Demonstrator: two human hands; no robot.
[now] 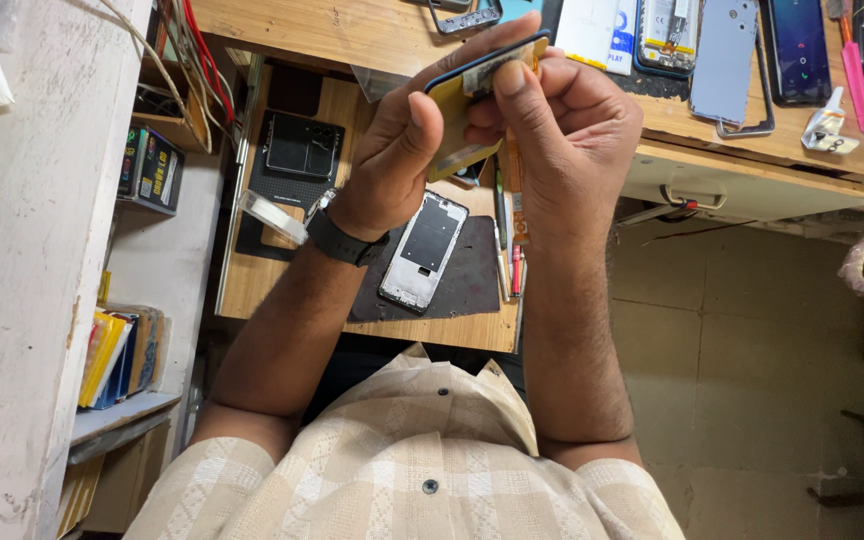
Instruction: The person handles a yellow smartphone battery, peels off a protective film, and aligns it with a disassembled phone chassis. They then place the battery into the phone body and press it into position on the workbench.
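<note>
From the head camera, both hands are up close at about twelve o'clock in the picture. The left hand [397, 160] is wrapped around a thin yellow phone part with a dark edge [457, 120], gripping it tight. The right hand [572, 125] is closed too, its fingers [517, 85] pinching the top of that same part, where a pale strip shows. The part is in the air above the desk, not resting on anything. It looks thin, so a hard pull could bend it or tear the strip, and a slip could drop it. Below the hands, at about six o'clock from them, a silver phone frame with a dark middle [424, 250] lies on a dark brown mat [472, 285]. The mat sits on a light wooden pull-out shelf [252, 285]. At two o'clock, a wooden desk [352, 30] holds a pale blue phone back cover [722, 55]. At nine o'clock stands a scuffed white wall [32, 250].
</note>
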